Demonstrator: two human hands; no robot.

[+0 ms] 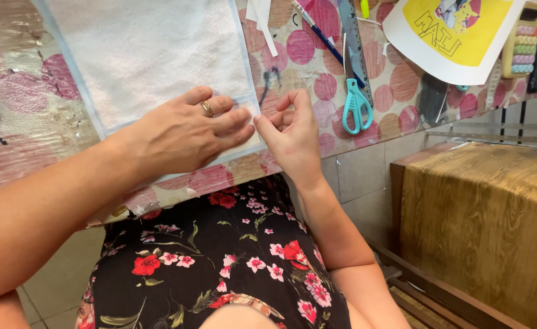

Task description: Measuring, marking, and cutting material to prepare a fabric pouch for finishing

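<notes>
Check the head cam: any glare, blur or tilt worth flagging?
Head view: horizon tilted; glare on the glossy dotted table cover at top left; white cloth nearly washed out; left hand and right hand sharp; floral dress crisp.

Left hand (186, 135) flat on white towel (146, 55), ring on one finger. Right hand (293, 134) pinching towel's near right corner. Teal scissors (356, 106) just right, on dotted counter (24, 122). Yellow-printed sheet (457, 36) far right.

Scissors (356, 105) right of towel (152, 49)
</notes>
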